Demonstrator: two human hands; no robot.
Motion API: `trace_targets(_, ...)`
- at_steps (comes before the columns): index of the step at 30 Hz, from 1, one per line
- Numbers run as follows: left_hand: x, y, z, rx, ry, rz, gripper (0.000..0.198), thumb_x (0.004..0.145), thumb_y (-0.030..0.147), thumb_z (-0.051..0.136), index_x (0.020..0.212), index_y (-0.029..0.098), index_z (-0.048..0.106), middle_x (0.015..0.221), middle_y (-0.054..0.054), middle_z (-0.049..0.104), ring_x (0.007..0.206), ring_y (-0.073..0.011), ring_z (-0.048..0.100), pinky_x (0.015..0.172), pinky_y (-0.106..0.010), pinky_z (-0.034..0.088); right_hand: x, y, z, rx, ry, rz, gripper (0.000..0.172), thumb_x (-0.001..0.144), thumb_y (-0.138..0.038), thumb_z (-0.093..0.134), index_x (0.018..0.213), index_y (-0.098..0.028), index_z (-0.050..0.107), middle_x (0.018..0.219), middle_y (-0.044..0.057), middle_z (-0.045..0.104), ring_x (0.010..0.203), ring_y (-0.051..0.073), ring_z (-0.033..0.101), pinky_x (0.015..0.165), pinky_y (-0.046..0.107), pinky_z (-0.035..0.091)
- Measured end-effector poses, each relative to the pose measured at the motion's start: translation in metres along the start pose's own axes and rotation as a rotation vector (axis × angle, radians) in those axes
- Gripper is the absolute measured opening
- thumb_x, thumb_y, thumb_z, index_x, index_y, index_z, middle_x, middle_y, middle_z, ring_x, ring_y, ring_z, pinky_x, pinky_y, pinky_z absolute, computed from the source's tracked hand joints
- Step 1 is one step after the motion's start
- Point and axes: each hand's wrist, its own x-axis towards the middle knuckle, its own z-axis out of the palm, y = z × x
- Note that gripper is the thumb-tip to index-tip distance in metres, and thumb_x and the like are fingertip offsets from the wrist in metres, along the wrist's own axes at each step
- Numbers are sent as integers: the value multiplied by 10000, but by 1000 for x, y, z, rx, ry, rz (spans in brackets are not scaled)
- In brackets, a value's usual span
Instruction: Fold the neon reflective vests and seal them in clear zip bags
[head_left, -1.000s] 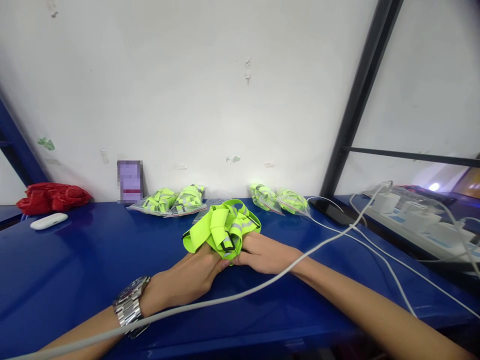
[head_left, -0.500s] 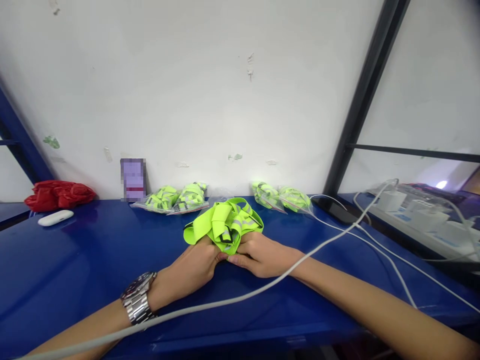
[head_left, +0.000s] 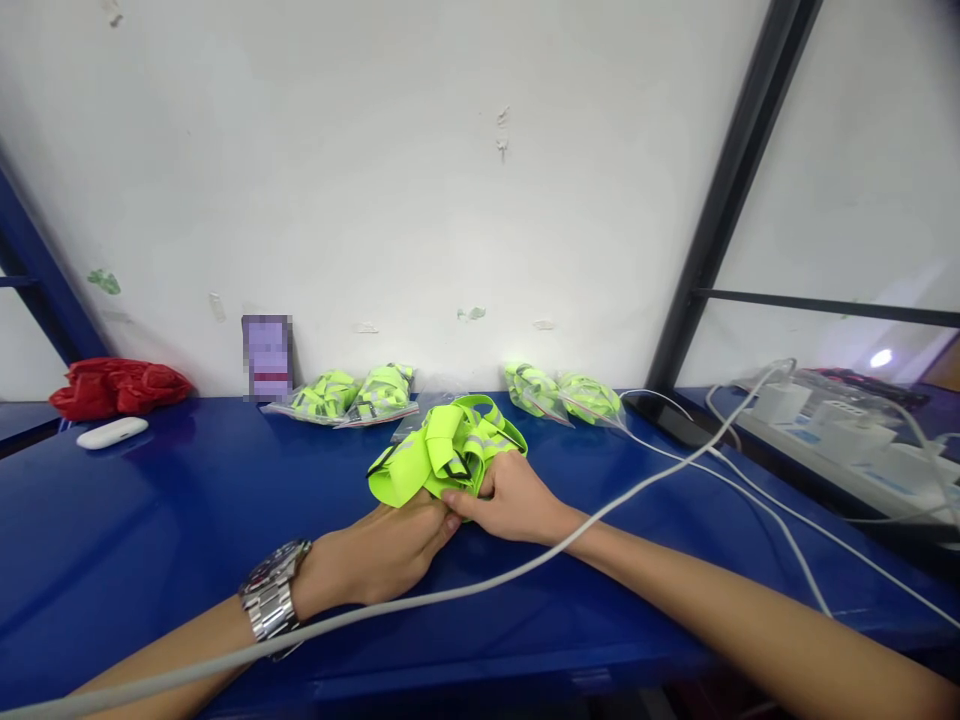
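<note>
One neon-yellow reflective strap bundle (head_left: 442, 445), above the middle of the blue tabletop (head_left: 187, 530), is pinched at its lower edge by the right hand (head_left: 521, 500), thumb against fingers; the left hand (head_left: 390, 550) grips beneath, fingertips hidden. A white cable (head_left: 465, 590) passes close before both wrists. The surface spreads widest leftward; four bagged bundles (head_left: 326, 397) line the back edge beside a scuffed white wall (head_left: 360, 180).

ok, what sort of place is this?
Likely an indoor workstation: a blue tabletop against a marked white wall, bagged neon straps along the back, and white chargers at right.
</note>
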Motion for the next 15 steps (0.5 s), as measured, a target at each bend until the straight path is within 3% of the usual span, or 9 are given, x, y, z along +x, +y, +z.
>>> trace_targets(5,1,10,-2,94,-3,-53,415,982,419,274,1055,145,577,972,-110,651,884,-252,621,799,-373,476,1,-12,-3,39,40,-28,511,770,-480,626,458,-160,378,444,-57,357,449,50,313,443,203,193)
trace_targets(8,0,12,-3,79,15,-78,441,972,459,288,1069,135,571,1008,-124,647,935,-269,617,837,-394,465,0,-10,-1,-22,36,-20,557,789,-470,606,411,-158,342,399,-60,301,417,44,277,441,221,169)
trace_targets(11,1,11,-5,23,37,-80,416,973,454,310,1126,133,527,1080,-126,623,982,-253,602,851,-370,461,-2,-4,1,-92,31,-29,513,824,-328,553,388,-152,346,375,-61,281,383,36,252,445,237,151)
trace_targets(15,4,9,-4,-14,106,3,295,989,337,323,1137,165,511,1147,-100,591,1028,-222,569,910,-356,437,-2,1,3,-136,8,0,415,749,-169,546,391,-158,338,385,-69,238,380,40,227,444,242,150)
